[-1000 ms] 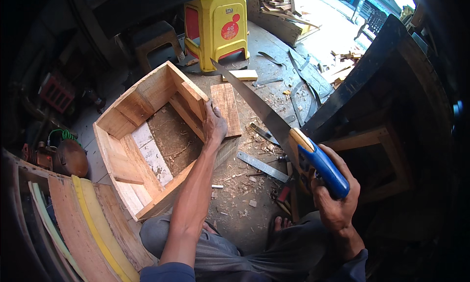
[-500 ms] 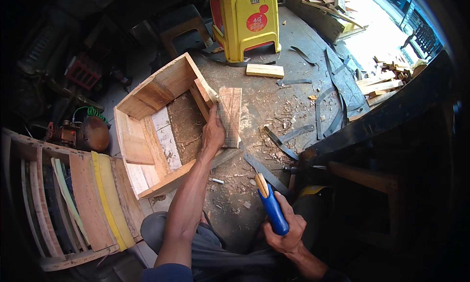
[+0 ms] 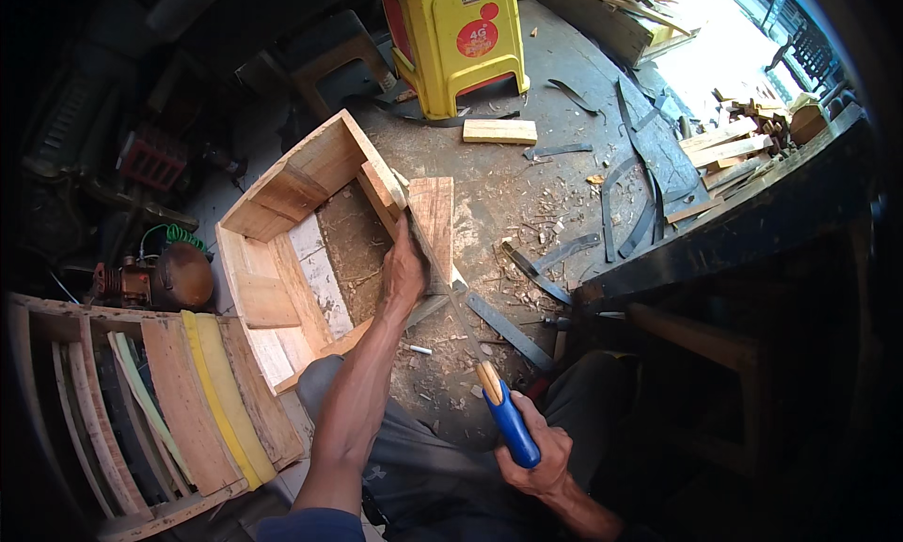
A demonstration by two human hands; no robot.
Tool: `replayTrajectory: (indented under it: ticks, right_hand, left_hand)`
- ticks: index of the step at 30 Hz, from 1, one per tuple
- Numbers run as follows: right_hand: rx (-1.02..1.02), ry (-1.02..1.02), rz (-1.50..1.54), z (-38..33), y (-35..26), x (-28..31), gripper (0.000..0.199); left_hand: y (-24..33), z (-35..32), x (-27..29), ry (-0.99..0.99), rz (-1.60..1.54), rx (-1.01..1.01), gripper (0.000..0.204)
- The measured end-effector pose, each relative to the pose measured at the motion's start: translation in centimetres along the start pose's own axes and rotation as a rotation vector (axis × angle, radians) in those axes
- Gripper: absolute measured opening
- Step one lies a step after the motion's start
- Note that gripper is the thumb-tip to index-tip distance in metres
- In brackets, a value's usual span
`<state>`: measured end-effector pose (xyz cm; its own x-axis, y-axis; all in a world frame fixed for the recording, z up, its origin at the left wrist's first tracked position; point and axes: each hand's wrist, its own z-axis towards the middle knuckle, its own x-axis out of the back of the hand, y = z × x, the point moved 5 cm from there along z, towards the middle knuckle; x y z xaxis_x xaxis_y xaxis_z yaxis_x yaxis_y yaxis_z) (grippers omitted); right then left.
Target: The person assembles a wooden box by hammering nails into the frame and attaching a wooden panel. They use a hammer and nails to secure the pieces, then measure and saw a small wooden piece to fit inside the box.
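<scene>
My right hand (image 3: 538, 451) is wrapped round the blue handle of a handsaw (image 3: 513, 427). The saw's thin blade runs up and away to the end of a wooden frame (image 3: 273, 199), beside my left hand. With my left hand (image 3: 406, 271) I grip the frame's near right side close to the blade; the fingertips are partly hidden. The frame is an angular, box-like piece of pale planks, open in the middle, lying at my left leg. Just right of the blade a short, flat board (image 3: 433, 222) shows its grain.
A yellow plastic stool (image 3: 461, 53) stands at the back, with a wooden block (image 3: 499, 131) before it. Dark strips (image 3: 611, 203), shavings and a hammer-like tool (image 3: 536, 271) lie on the floor. A slatted wooden piece (image 3: 169, 401) is at left, a dark beam (image 3: 734, 213) at right.
The saw has been drawn back toward me, its handle now lower. My left hand keeps its hold on the frame. The view has shifted slightly, and my left knee now overlaps the frame's near corner.
</scene>
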<state>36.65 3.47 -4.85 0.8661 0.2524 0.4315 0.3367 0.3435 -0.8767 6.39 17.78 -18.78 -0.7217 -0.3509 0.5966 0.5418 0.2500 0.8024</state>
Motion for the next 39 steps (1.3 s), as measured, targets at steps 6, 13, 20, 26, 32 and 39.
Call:
replayTrajectory:
  ticks: [6,13,20,26,32,39]
  right_hand:
    - [-0.050,-0.053,-0.024,0.3,-1.7,0.6,0.069]
    - [-0.081,-0.109,-0.019,2.7,-2.3,-0.6,0.070]
    - [-0.056,-0.061,0.003,2.6,-3.8,1.7,0.065]
    - [-0.128,-0.087,0.048,4.4,-3.5,2.6,0.064]
    - [-0.148,-0.108,0.041,4.7,-3.7,2.0,0.065]
    - [-0.168,-0.054,0.049,5.8,-3.9,1.7,0.064]
  left_hand:
    - [1.2,-0.2,0.3,0.011,-0.061,0.009,0.057]
    - [0.9,-0.1,-0.3,-0.103,-0.117,0.152,0.051]
    - [-1.4,0.4,-0.6,0.053,0.005,-0.061,0.052]
    - [-1.5,0.2,-0.3,0.064,0.105,-0.072,0.053]
    - [-1.1,0.5,-0.6,0.068,0.015,-0.095,0.054]
    - [-0.7,1.0,-0.2,0.028,0.060,-0.047,0.056]
